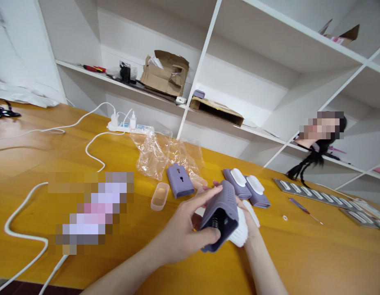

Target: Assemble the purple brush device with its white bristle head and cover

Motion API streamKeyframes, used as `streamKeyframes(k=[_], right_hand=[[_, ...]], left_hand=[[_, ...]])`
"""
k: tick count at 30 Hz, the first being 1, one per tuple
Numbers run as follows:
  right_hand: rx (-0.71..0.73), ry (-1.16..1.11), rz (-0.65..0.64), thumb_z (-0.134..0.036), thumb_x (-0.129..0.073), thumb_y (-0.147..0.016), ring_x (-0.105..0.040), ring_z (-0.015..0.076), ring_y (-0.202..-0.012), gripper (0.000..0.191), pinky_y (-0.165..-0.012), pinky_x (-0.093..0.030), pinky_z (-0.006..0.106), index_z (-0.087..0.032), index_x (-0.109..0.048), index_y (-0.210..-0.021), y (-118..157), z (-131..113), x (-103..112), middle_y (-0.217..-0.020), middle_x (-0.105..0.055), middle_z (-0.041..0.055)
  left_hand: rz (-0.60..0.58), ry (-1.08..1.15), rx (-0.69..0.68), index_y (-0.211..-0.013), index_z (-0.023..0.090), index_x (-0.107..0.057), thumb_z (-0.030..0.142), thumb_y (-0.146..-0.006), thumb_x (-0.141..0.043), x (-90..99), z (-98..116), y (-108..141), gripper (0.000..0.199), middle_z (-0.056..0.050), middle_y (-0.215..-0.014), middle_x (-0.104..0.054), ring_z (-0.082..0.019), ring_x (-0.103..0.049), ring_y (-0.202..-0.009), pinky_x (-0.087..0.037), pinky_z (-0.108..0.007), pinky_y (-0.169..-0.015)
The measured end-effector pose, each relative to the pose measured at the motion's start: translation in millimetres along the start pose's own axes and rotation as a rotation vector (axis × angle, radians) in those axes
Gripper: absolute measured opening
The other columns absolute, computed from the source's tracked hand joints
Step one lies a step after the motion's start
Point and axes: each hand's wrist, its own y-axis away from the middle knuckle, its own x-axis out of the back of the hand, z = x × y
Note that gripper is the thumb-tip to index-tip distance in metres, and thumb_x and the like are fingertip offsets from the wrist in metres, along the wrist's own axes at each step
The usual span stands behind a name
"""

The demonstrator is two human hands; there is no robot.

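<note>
Left hand [182, 233]: forearm in from near left, wrist bent, fingers over the top of a purple plastic housing [219, 215], thumb under it, clamped on. Housing sits mid-frame over the wooden table [279, 254], open end toward camera, coil spring [215, 226] visible inside, perforated shell.

Right hand [249, 225]: in from near right, curled round a white ribbed part [240, 227], closed on it as far as visible, fingers partly hidden.

Count: 3 more housings. One loose housing [179, 181] far of the hands, 2 white-capped housings [247, 187] side by side, far right.

Also on table: clear plastic bag [165, 155], translucent tray [159, 196], small screwdriver [305, 211], white ring [284, 217], 2 slotted metal bars [313, 194], power strip [128, 128]. White shelving [202, 61] beyond, holding cardboard boxes [165, 73].
</note>
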Motion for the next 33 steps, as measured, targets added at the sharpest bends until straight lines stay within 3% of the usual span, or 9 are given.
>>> streamKeyframes(k=[3, 5, 9, 15, 20, 26, 29, 33], right_hand=[[-0.045, -0.061, -0.026, -0.029, -0.072, -0.073, -0.069, 0.0253, -0.093, 0.046, -0.078, -0.054, 0.034, -0.026, -0.065, -0.118, 0, -4, 0, -0.111, -0.072, 0.0082], [-0.048, -0.066, -0.033, -0.030, -0.075, -0.072, -0.069, 0.0247, -0.096, 0.045, -0.078, -0.053, 0.033, -0.026, -0.066, -0.116, -1, -4, 1, -0.111, -0.072, 0.0078], [-0.042, -0.062, -0.017, -0.030, -0.076, -0.072, -0.068, 0.0232, -0.096, 0.041, -0.079, -0.053, 0.032, -0.025, -0.068, -0.112, -1, -2, -1, -0.109, -0.073, 0.0069], [-0.021, -0.176, 0.097, -0.023, -0.080, -0.064, -0.070, 0.0173, -0.071, 0.035, -0.065, -0.053, 0.025, -0.024, -0.071, -0.098, -5, -4, -4, -0.085, -0.076, 0.0014], [0.026, -0.217, 0.159, -0.023, -0.081, -0.060, -0.066, 0.0148, -0.058, 0.027, -0.056, -0.052, 0.022, -0.023, -0.071, -0.085, -6, -4, -6, -0.071, -0.074, -0.0030], [-0.009, -0.219, 0.146, -0.022, -0.080, -0.062, -0.063, 0.0142, -0.050, 0.020, -0.048, -0.051, 0.022, -0.025, -0.069, -0.079, -1, -5, -6, -0.063, -0.071, -0.0037], [0.024, -0.153, 0.137, -0.026, -0.082, -0.060, -0.063, 0.0145, -0.051, 0.027, -0.049, -0.052, 0.023, -0.023, -0.067, -0.082, -1, -8, -7, -0.068, -0.071, -0.0021], [0.073, 0.001, 0.091, -0.033, -0.080, -0.065, -0.064, 0.0152, -0.047, 0.031, -0.047, -0.050, 0.024, -0.019, -0.063, -0.087, -3, -14, -13, -0.062, -0.068, -0.0014]], left_hand=[[0.028, 0.003, 0.016, -0.131, 0.032, -0.055, 0.008, -0.069, -0.059, 8.2, -1, -6, 0.067, -0.005, -0.123, -0.065, -0.029, -0.063, -0.103, -0.051, -0.040, -0.084], [0.061, 0.026, -0.001, -0.123, 0.031, -0.063, 0.005, -0.066, -0.058, 13.5, -3, -10, 0.063, -0.002, -0.129, -0.062, -0.028, -0.054, -0.120, -0.042, -0.041, -0.100], [0.077, 0.103, 0.007, -0.120, 0.033, -0.065, -0.003, -0.061, -0.054, 19.1, -8, -14, 0.069, 0.001, -0.134, -0.058, -0.024, -0.048, -0.127, -0.033, -0.039, -0.109], [0.005, 0.200, 0.017, -0.132, 0.033, -0.053, 0.002, -0.065, -0.064, 15.7, -9, -14, 0.074, -0.002, -0.141, -0.051, -0.028, -0.052, -0.122, -0.044, -0.041, -0.097], [-0.016, 0.193, -0.053, -0.132, 0.031, -0.053, 0.015, -0.072, -0.069, 10.3, -3, -11, 0.063, -0.003, -0.140, -0.052, -0.030, -0.041, -0.132, -0.046, -0.040, -0.096], [-0.005, 0.172, -0.005, -0.131, 0.031, -0.055, 0.013, -0.070, -0.068, 8.8, 3, -6, 0.065, -0.006, -0.125, -0.063, -0.031, -0.055, -0.116, -0.050, -0.042, -0.085], [0.124, 0.219, 0.048, -0.119, 0.028, -0.065, 0.017, -0.067, -0.072, 17.7, 4, -7, 0.053, -0.006, -0.113, -0.069, -0.027, -0.062, -0.106, -0.052, -0.032, -0.077], [0.427, 0.257, 0.284, -0.108, 0.025, -0.069, 0.036, -0.075, -0.066, 32.7, 6, -13, 0.035, -0.007, -0.102, -0.070, -0.022, -0.069, -0.076, -0.052, -0.030, -0.060]])
